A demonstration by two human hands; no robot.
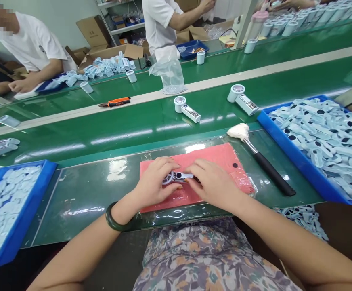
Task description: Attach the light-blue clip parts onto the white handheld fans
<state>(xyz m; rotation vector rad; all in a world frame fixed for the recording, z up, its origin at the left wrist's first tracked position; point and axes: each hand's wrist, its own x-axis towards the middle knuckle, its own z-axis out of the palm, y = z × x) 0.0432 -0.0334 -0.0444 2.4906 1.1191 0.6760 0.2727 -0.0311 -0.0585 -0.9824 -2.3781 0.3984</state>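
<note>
Over a pink mat (pixel 221 155), my left hand (pixel 156 180) curls its fingers round the round head end of a small light-blue device (pixel 179 176). My right hand (pixel 212 182) grips the device's other end, thumb below and fingers above. Between the hands, a pale strip with a black oval shows on top of the device. My fingers hide much of the rest. A small black disc (pixel 235 165) lies on the mat's right part.
Blue trays of light-blue parts stand at left (pixel 47 178) and right (pixel 300 161). A black-handled mallet (pixel 269 171) lies right of the mat. Beyond, two devices (pixel 191 113) (pixel 246 104) and orange pliers (pixel 120 102) rest on the green belt. People work across it.
</note>
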